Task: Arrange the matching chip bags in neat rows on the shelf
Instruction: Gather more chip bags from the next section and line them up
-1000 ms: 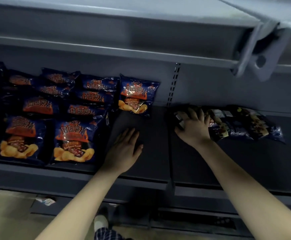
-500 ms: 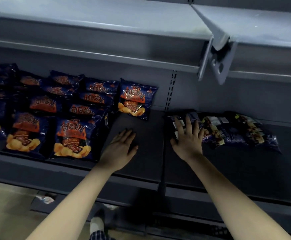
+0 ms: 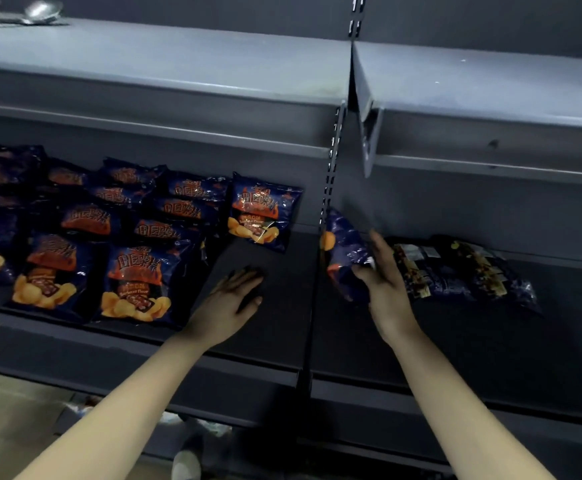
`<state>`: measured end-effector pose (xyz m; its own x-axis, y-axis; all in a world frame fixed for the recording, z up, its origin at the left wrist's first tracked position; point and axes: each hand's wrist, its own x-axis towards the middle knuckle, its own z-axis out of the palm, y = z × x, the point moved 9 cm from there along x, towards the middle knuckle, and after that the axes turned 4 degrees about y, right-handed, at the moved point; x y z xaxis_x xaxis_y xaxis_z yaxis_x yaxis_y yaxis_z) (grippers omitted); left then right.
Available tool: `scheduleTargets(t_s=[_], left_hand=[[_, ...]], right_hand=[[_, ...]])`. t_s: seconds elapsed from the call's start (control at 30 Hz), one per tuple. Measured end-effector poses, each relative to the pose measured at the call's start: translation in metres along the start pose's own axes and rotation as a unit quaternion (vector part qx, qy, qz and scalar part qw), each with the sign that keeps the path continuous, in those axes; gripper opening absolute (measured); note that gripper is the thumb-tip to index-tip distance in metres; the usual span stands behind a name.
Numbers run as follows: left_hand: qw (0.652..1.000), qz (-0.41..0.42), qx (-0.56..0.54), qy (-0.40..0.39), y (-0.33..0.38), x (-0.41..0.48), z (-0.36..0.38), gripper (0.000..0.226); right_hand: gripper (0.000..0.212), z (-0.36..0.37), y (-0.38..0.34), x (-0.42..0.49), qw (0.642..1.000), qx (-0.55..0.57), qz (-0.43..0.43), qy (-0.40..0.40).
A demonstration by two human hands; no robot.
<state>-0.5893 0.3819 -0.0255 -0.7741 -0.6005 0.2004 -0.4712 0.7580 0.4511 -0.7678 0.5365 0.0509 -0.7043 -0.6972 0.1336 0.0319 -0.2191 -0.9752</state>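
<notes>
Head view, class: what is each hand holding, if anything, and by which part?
The right hand grips a blue chip bag by its right edge, thumb on the front. The left hand lies flat on the shelf, holding nothing.

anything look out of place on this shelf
Yes: a loose heap of bags lies jumbled, apparently back-side up, on the right shelf section, apart from the neat rows on the left. The right hand grips one tilted bag beside it.
</notes>
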Motion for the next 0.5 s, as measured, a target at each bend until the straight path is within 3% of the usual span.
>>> scheduleTargets(t_s=[0.1, 0.17, 0.23, 0.3, 0.4, 0.47, 0.5], left_hand=[[0.967, -0.088, -0.23, 0.068, 0.009, -0.004, -0.019, 0.049], [0.897, -0.147, -0.416, 0.04, 0.027, -0.004, -0.015, 0.046], [0.823, -0.181, -0.538, -0.004, 0.048, 0.0, -0.003, 0.046], [0.773, -0.193, -0.604, -0.018, 0.064, 0.003, 0.003, 0.035], [0.759, -0.208, -0.616, 0.012, 0.066, 0.003, -0.001, 0.028], [0.745, -0.212, -0.632, 0.033, 0.059, 0.001, -0.006, 0.035], [0.728, -0.214, -0.65, 0.044, 0.054, 0.001, -0.008, 0.039]], right_hand=[[0.066, -0.005, 0.009, -0.005, 0.962, 0.254, 0.086, -0.045], [0.076, 0.002, 0.018, -0.015, 0.924, 0.344, 0.132, -0.103], [0.062, 0.021, 0.022, -0.03, 0.877, 0.41, 0.152, -0.201], [0.06, 0.032, 0.034, -0.04, 0.876, 0.39, 0.18, -0.217], [0.067, 0.03, 0.059, -0.041, 0.939, 0.23, 0.177, -0.187], [0.075, 0.025, 0.066, -0.037, 0.956, 0.169, 0.19, -0.147], [0.086, 0.02, 0.068, -0.035, 0.952, 0.192, 0.211, -0.114]])
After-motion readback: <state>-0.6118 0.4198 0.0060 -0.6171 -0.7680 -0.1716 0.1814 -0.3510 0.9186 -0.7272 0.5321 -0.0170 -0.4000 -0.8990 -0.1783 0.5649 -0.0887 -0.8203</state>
